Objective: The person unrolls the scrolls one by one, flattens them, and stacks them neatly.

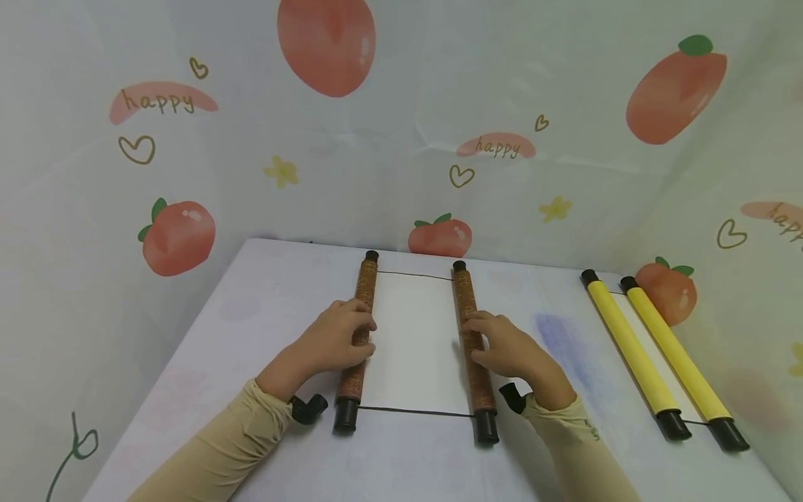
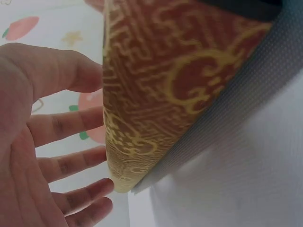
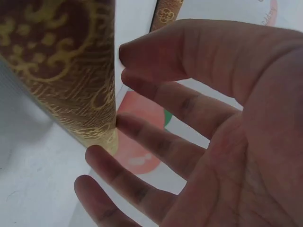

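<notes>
A scroll lies partly unrolled on the table, its white sheet (image 1: 414,341) flat between two brown-and-gold patterned rolls with black end knobs. My left hand (image 1: 335,338) rests over the left roll (image 1: 353,382). In the left wrist view, the fingers (image 2: 71,165) are spread and fairly straight, their tips at the patterned surface. Across the sheet, my right hand (image 1: 509,348) touches the right roll (image 1: 479,387). The right wrist view shows these fingers (image 3: 161,144) extended too, the tips against or close beside the roll (image 3: 71,90).
A second, yellow scroll (image 1: 633,348) with black knobs lies on the right side of the white table (image 1: 263,446), narrowly opened. Behind the table hangs a fruit-printed cloth (image 1: 389,167). Black wrist-worn devices (image 1: 309,409) sit under both wrists, close to the rolls.
</notes>
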`<state>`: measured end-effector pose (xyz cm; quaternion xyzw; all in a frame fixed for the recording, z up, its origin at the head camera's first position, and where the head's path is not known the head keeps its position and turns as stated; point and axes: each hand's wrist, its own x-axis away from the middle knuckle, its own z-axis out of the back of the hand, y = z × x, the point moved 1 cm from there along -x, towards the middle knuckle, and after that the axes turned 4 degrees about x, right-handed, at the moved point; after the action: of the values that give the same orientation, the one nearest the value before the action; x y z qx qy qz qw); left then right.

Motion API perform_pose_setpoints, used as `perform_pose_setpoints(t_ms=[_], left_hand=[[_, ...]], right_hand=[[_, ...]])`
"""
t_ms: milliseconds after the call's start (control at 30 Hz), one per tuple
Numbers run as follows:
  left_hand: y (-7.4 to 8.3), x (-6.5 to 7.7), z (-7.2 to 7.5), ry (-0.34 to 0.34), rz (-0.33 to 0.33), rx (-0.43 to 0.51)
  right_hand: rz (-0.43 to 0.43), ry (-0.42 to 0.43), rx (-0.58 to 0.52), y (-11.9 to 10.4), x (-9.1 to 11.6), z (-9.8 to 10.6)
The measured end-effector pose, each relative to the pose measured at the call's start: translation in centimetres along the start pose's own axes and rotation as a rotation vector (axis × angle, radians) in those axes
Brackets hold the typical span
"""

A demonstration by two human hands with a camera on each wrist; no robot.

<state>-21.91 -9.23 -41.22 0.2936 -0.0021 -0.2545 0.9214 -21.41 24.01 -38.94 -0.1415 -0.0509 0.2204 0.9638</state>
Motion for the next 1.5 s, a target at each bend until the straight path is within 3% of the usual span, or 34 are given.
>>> perform_pose_setpoints(t_ms=[333,967,1267,1500], left_hand=[[-0.6,0.0,0.8,-0.005,0.05,-0.075],[-2.2,0.4,2.9,-0.028,0.091,-0.039],[-2.7,0.5,3.7,-0.032,0.119,0.004],[-3.3,0.1,3.5,-0.067,0.09,0.017]], right_hand=[[-0.062,0.007,-0.026,1.0,0.2,0.3],[-0.218,-0.041,-0.138,3.3,0.3,0.7],[-0.015,0.026,-0.151,4.1,0.5,1.2],[-0.029,-0.018,-0.148,4.7,0.8,1.5]])
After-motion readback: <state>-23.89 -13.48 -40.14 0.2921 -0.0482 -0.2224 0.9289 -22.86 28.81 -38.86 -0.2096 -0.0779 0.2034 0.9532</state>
